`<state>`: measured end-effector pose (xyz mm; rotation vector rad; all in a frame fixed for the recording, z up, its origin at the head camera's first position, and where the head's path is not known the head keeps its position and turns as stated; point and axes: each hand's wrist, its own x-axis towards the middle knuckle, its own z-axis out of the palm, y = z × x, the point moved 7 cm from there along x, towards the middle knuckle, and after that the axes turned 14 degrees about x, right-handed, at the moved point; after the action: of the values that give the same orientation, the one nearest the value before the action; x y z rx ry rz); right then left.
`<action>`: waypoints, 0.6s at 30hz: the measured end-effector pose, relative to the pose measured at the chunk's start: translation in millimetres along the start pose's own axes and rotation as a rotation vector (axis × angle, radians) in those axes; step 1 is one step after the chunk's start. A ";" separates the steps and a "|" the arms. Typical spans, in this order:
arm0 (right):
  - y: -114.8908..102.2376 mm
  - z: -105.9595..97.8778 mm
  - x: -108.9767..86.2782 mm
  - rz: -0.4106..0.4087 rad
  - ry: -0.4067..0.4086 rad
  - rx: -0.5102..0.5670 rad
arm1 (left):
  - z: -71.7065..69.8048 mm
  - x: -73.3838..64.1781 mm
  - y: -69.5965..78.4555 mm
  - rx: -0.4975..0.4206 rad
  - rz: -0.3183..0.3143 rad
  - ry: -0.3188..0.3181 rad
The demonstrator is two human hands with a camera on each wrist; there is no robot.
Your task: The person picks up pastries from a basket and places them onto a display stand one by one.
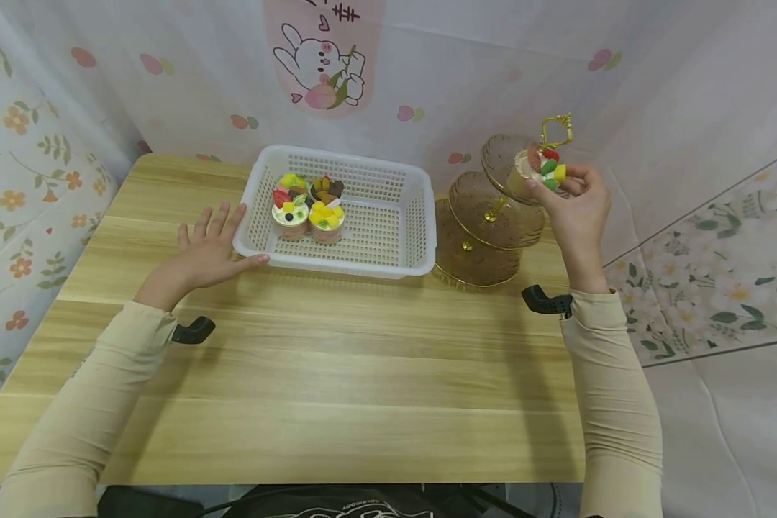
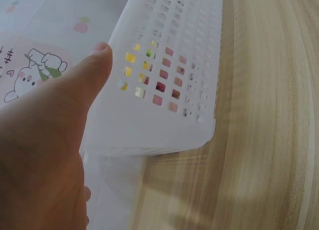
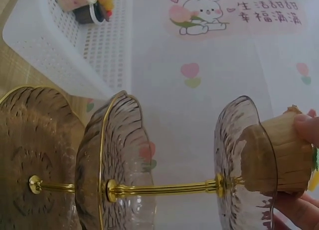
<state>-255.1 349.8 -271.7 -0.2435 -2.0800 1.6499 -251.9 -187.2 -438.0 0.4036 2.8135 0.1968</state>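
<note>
My right hand [image 1: 581, 205] pinches a toy cupcake [image 1: 524, 169] topped with red, green and yellow fruit pieces. In the right wrist view the cupcake's tan cup [image 3: 286, 153] overlaps the small top tier [image 3: 241, 135] of a three-tier stand [image 3: 164, 188], with thumb and fingers on its sides. The stand has smoky clear plates, gold rims and a gold ring handle [image 1: 557, 129]. On the left, my left hand [image 1: 210, 248] lies with spread, straight fingers against the left end of a white basket [image 1: 414, 223]. Several fruit-topped dessert cups [image 1: 326, 219] stand in the basket's left half.
The basket and stand sit side by side at the back of a wooden table [image 1: 337, 360]. Behind them hangs a white curtain [image 1: 466, 79] with a rabbit print [image 1: 324, 68]. Flowered cloth [image 1: 719, 280] hangs at the right, close to the table's right edge.
</note>
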 end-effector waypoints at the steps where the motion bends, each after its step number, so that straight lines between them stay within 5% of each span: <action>1: 0.4 0.3 0.1 -0.001 0.000 -0.007 | -0.1 0.0 -0.1 0.000 0.000 0.001; 18: 6.3 1.8 1.1 -0.017 -0.017 -0.110 | -0.6 -1.4 0.5 -0.016 0.003 0.004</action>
<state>-257.8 350.3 -277.8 -0.2479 -2.1825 1.5344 -250.7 -187.2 -437.0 0.4037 2.8134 0.2209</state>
